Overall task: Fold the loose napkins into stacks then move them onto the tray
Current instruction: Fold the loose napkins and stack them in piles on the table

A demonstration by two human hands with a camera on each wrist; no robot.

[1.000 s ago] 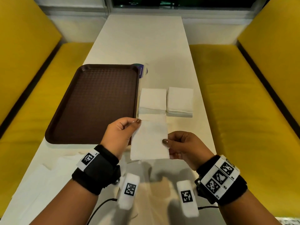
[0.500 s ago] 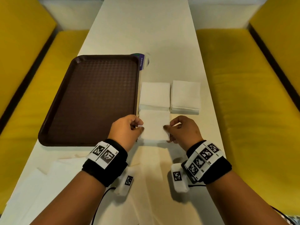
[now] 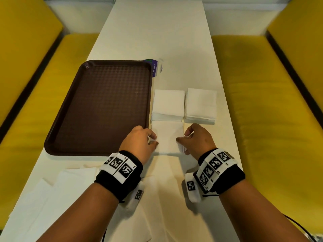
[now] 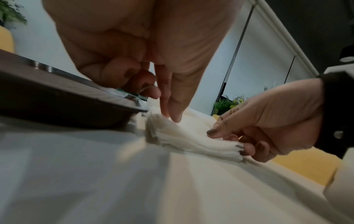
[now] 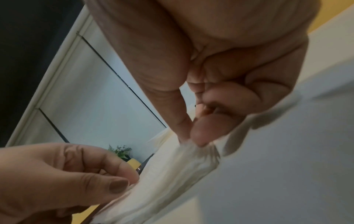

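The left hand (image 3: 139,139) and right hand (image 3: 197,138) are placed on opposite edges of a third napkin stack (image 3: 167,137), which is pinched between thumb and curled fingers on each side. A second ago a single folded napkin was held in the air between the hands; it has since been lowered onto this pile on the table (image 3: 157,32), so one more fold is judged done and the stack is being squared. Both wrists are set low over the table, palms down, with the hands apart by the width of the stack. In the left wrist view the layered edges are seen fanned under the left fingertips (image 4: 172,115). Two finished stacks (image 3: 168,104) (image 3: 201,105) lie just beyond, side by side. The tray (image 3: 83,109) sits just left, with no napkins on it yet. Loose napkins (image 3: 43,198) are left near the table's near edge, so folding is judged unfinished.
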